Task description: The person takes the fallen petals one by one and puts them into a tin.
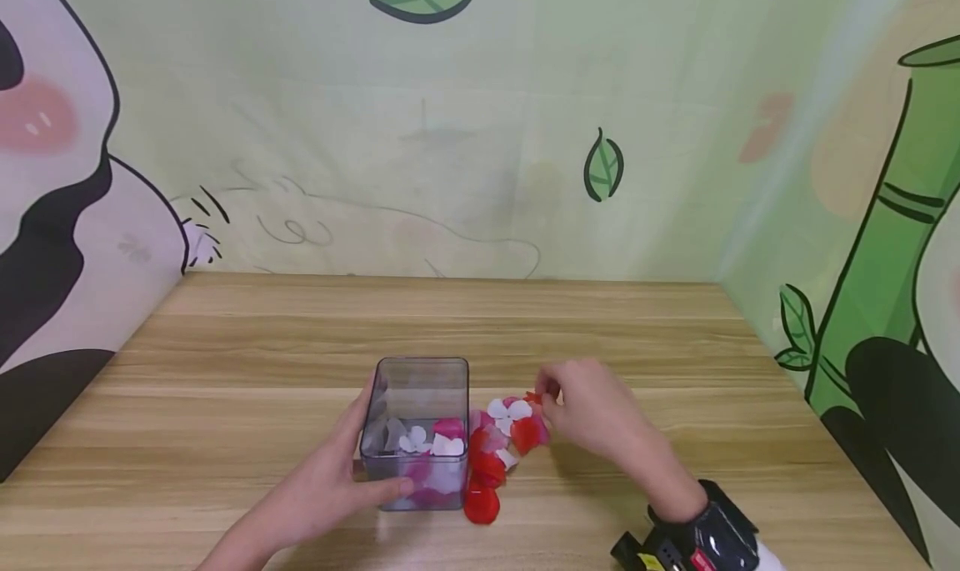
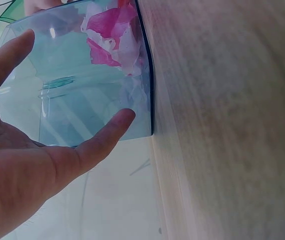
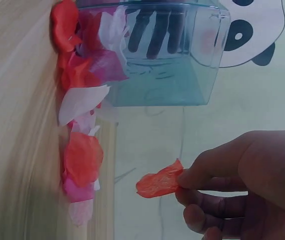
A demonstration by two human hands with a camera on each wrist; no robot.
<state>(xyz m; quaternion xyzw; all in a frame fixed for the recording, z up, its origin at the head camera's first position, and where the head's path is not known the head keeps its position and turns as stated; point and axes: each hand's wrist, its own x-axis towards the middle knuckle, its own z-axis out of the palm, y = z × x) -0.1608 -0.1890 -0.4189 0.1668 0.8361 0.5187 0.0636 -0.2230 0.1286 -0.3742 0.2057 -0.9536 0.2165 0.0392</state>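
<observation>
A clear, bluish-grey plastic box (image 1: 427,388) stands on the wooden table, open at the top. My left hand (image 1: 322,481) grips it from the left, thumb along the near wall and fingers at the far-left side. Inside lie pink petals (image 1: 448,428) and white petals (image 1: 412,440), also visible through the wall in the left wrist view. Just right of the box is a loose pile of red, pink and white petals (image 1: 489,469). My right hand (image 1: 600,413) pinches a red petal (image 3: 158,183) between thumb and fingertips, at the far right end of the pile.
The wooden tabletop (image 1: 300,329) reaches back to a pale green cloth backdrop (image 1: 337,137) printed with leaves and pandas. A black device (image 1: 705,529) is strapped on the right wrist.
</observation>
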